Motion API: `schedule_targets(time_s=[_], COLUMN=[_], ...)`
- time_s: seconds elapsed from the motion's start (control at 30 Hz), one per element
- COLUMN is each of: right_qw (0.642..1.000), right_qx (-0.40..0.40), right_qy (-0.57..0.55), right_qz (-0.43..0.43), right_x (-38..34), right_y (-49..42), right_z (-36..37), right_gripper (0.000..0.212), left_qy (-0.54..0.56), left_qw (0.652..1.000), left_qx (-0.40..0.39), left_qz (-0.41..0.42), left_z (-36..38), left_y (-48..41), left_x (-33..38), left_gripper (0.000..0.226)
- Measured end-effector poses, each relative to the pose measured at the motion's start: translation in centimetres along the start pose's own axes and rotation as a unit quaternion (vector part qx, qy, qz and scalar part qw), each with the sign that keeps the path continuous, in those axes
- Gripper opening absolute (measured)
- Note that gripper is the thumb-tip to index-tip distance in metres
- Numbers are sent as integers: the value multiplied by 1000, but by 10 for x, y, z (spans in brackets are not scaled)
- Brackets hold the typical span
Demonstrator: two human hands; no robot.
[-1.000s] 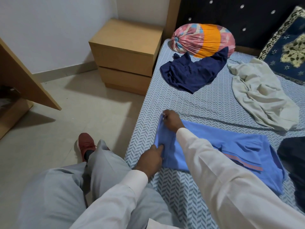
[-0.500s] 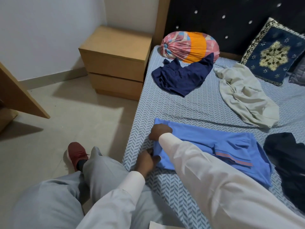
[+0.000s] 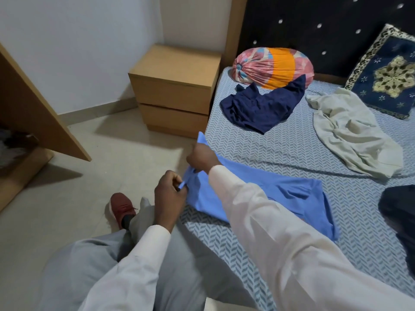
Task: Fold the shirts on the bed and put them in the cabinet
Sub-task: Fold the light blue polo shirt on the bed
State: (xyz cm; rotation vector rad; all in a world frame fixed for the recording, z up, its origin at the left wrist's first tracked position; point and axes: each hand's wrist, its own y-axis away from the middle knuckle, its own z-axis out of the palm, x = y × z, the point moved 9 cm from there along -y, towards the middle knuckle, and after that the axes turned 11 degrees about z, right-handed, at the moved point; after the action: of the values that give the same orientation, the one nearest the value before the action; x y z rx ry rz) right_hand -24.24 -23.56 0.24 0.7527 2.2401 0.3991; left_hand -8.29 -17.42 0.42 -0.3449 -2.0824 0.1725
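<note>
A light blue shirt (image 3: 280, 196) lies across the near side of the bed (image 3: 280, 149), its left end lifted off the sheet. My left hand (image 3: 170, 194) pinches the near corner of that end, and my right hand (image 3: 202, 157) grips the far corner, which sticks up above the bed's edge. A navy shirt (image 3: 260, 106) lies crumpled farther up the bed. A pale cream shirt (image 3: 350, 133) is spread to its right. A dark garment (image 3: 399, 212) shows at the right edge. The open wooden cabinet (image 3: 33, 108) stands at the left.
A two-drawer wooden nightstand (image 3: 175, 90) stands beside the bed's head. A pink and orange bolster (image 3: 274, 65) and a navy embroidered cushion (image 3: 388, 75) rest against the dark headboard. My grey-trousered knees and a red shoe (image 3: 122, 207) are on the tiled floor between bed and cabinet.
Both hands have lifted the blue shirt's left end off the sheet and drawn it toward the bed's edge. Before, they pressed it flat on the bed.
</note>
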Motion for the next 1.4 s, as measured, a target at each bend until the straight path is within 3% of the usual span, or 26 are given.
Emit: schedule_targets(time_s=[0.07,0.13,0.2,0.3,0.37,0.47,0.6,0.87,1.13,1.2,1.33,1.4], right_qw=[989,978,962,935,927,930,929,915,936,946,988,995], right_qx=[-44,-55,-49,-42,-51,-47,-36,-45,-18,-10,58,67], right_qy=[-142,-200,-268,-353,-371,-364,-362,-393,-342,-315,-133,-49], right_qz=[-3,-28,-34,-21,-7,26,61,75,80,75,55,56], right_x=[30,66,113,182,225,285,347,401,414,414,419,422], right_y=[10,18,22,30,37,46,57,74,91,101,111,108], right_z=[-15,-33,-53,-83,-98,-118,-137,-149,-154,-155,-160,-155], right_gripper=[36,69,83,82,82,82,81,85,96,100,95,87], left_qy=[-3,7,9,-159,-260,-294,-297,-265,-214,-193,-140,-108], left_qw=[997,987,970,924,882,848,822,775,800,822,891,920], left_qx=[-26,-49,-95,-197,-270,-327,-346,-385,-403,-401,-389,-368], left_qz=[76,153,222,286,286,296,342,425,390,356,188,84], left_z=[20,42,71,121,150,179,200,223,222,216,209,213], left_y=[9,21,34,52,64,76,86,116,117,115,102,94], left_x=[26,49,68,75,67,61,73,81,71,67,54,44], left_gripper=[26,29,49,92,106,103,96,87,82,75,95,93])
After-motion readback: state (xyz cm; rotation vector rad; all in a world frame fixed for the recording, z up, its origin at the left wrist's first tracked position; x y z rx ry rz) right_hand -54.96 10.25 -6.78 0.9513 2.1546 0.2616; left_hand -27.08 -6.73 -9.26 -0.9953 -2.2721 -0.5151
